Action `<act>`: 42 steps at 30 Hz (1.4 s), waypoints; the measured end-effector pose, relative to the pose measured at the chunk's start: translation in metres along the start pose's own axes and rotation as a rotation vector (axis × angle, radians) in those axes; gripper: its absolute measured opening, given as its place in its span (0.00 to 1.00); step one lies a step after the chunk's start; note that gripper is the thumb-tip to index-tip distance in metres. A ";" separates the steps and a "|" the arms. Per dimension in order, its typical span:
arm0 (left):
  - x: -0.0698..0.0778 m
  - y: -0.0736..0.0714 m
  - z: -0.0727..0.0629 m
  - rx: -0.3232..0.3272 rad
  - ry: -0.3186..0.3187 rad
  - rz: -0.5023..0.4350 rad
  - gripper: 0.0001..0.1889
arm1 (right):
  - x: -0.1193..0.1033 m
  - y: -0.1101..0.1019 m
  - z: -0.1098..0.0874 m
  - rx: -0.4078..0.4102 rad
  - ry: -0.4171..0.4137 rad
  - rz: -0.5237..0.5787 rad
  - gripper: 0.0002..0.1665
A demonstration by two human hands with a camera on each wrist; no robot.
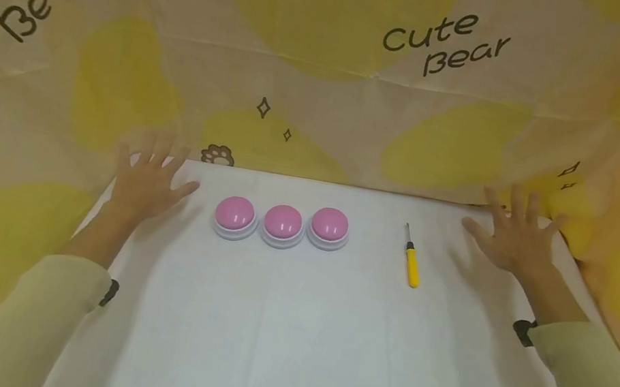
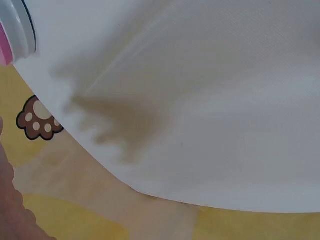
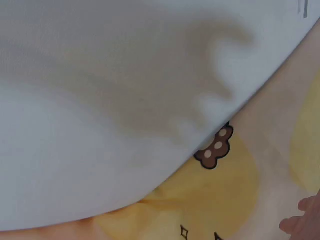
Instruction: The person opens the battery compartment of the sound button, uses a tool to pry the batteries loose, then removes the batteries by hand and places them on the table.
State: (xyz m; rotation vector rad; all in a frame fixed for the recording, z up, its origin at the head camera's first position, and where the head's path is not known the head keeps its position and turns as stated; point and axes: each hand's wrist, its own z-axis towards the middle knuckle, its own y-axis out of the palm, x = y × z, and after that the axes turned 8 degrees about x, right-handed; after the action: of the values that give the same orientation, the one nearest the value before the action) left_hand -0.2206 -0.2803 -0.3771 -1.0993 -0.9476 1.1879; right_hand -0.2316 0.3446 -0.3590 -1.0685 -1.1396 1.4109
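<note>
My left hand point(image 1: 144, 186) is spread with its fingers straight near the table's far left corner, holding nothing. On the far right side my right hand point(image 1: 516, 240) is spread the same way, also holding nothing. Between them, in a row, sit three round push buttons with pink domes and white bases: a left button point(image 1: 235, 215), a middle button point(image 1: 282, 224) and a right button point(image 1: 329, 227). A screwdriver point(image 1: 411, 261) with a yellow handle lies nearer my right hand, its tip pointing away. The left wrist view catches one button's edge point(image 2: 19, 27).
A white cloth point(image 1: 260, 337) covers the table. Yellow and beige patterned fabric point(image 1: 325, 106) with printed words and paw marks rises behind it and along both sides. Dark bands show at my left wrist point(image 1: 109, 292) and right wrist point(image 1: 523, 332).
</note>
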 end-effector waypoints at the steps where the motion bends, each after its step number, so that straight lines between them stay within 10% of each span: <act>1: 0.004 0.000 0.001 0.001 0.007 -0.005 0.41 | -0.002 0.001 0.000 0.007 -0.008 0.006 0.50; 25: 0.102 0.011 0.021 -0.025 0.189 -0.181 0.44 | -0.093 0.015 -0.004 0.082 -0.268 0.130 0.47; 42: 0.096 0.023 0.014 -0.265 0.028 -0.528 0.48 | -0.145 0.022 -0.025 -0.026 -0.281 0.510 0.45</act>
State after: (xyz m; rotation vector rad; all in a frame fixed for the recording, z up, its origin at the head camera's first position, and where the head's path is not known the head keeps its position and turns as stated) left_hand -0.2252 -0.1827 -0.3968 -0.9814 -1.3011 0.6261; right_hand -0.1931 0.2024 -0.3781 -1.2648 -1.1280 1.9998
